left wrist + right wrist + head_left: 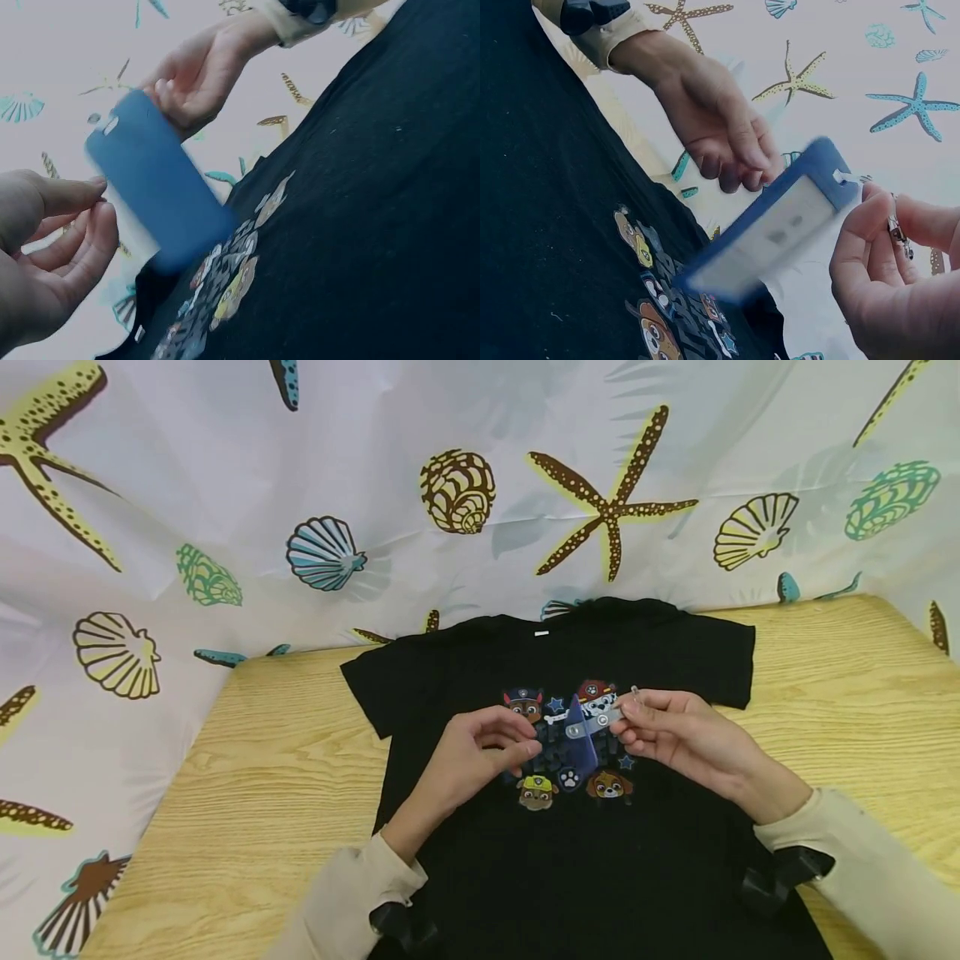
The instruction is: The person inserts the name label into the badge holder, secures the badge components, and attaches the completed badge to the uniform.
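My right hand [675, 731] pinches the metal clip [897, 229] of a blue badge holder [157, 180] between thumb and fingers. A clear snap strap [597, 725] joins the clip to the slot at the holder's end. The holder hangs tilted over the shirt's print, edge-on in the head view; its windowed side, with a pale insert, shows in the right wrist view, slightly blurred. My left hand [483, 745] is just left of the holder, fingers loosely bent, holding nothing. Below both hands a black T-shirt [540, 877] with cartoon dog faces lies spread out.
The shirt lies on a light wood-grain table [277, 777]. Behind the table hangs a white cloth [390, 427] printed with shells and starfish. Black straps [802, 866] circle both sleeved wrists.
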The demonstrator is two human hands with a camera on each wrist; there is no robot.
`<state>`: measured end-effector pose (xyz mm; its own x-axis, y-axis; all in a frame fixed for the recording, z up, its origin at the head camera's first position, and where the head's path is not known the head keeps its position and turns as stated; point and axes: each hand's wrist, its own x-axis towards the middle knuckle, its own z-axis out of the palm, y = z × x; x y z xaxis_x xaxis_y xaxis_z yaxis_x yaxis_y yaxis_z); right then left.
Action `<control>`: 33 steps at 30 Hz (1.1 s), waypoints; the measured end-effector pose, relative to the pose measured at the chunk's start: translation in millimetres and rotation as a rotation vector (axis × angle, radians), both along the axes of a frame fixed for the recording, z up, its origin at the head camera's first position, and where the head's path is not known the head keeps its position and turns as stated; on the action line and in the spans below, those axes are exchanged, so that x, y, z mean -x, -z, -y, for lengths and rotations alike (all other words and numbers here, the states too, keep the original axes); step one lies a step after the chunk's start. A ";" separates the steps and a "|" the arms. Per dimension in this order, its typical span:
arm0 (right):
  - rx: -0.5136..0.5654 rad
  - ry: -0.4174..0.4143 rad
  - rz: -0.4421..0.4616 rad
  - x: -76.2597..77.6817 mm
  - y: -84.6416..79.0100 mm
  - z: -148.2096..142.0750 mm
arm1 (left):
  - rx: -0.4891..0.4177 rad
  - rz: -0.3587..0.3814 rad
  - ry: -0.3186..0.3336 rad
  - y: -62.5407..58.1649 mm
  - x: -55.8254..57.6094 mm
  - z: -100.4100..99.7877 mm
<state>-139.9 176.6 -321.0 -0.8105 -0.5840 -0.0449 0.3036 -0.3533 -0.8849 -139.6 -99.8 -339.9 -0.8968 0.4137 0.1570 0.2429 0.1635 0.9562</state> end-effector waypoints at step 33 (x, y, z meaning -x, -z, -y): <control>-0.156 -0.102 -0.182 -0.6 1.1 22.7 | 0.081 -0.796 -0.019 -5.2 -11.2 -15.1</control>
<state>-139.3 153.9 -322.0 -0.7506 -0.6608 0.0002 0.1618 -0.1842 -0.9695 -128.4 -84.6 -334.7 -0.5350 0.4372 0.7229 0.8439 0.2363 0.4817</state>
